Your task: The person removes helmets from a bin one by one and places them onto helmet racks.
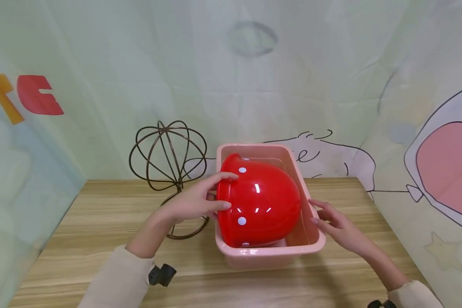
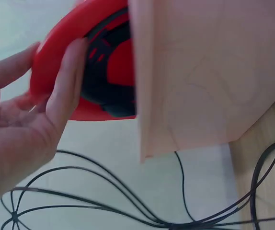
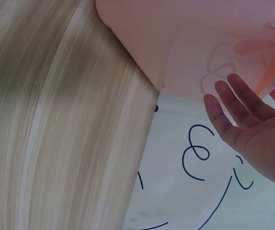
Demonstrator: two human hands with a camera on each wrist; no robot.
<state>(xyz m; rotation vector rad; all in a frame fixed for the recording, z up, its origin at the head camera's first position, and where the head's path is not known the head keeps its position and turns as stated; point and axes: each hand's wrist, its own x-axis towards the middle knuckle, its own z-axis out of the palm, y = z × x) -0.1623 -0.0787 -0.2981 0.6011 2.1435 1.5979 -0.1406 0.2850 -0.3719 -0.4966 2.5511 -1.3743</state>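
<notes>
A glossy red hard hat (image 1: 265, 201) with white dots lies on its side in a pink plastic bin (image 1: 269, 250). My left hand (image 1: 194, 199) grips the hat's brim at the bin's left side. In the left wrist view, the fingers of my left hand (image 2: 27, 115) lie on both sides of the brim, and black straps (image 2: 111, 93) show inside the hat. At the bin's right rim is my right hand (image 1: 336, 224), fingertips touching the edge. The right wrist view shows that hand's fingers (image 3: 243, 103) loosely extended beside the outer wall.
A dark wire stand (image 1: 165, 132) with a round cage top stands left of the bin, close to the left forearm. The wood-grain table (image 1: 100, 222) meets a printed cloth backdrop (image 1: 138, 64) behind the bin and at both sides.
</notes>
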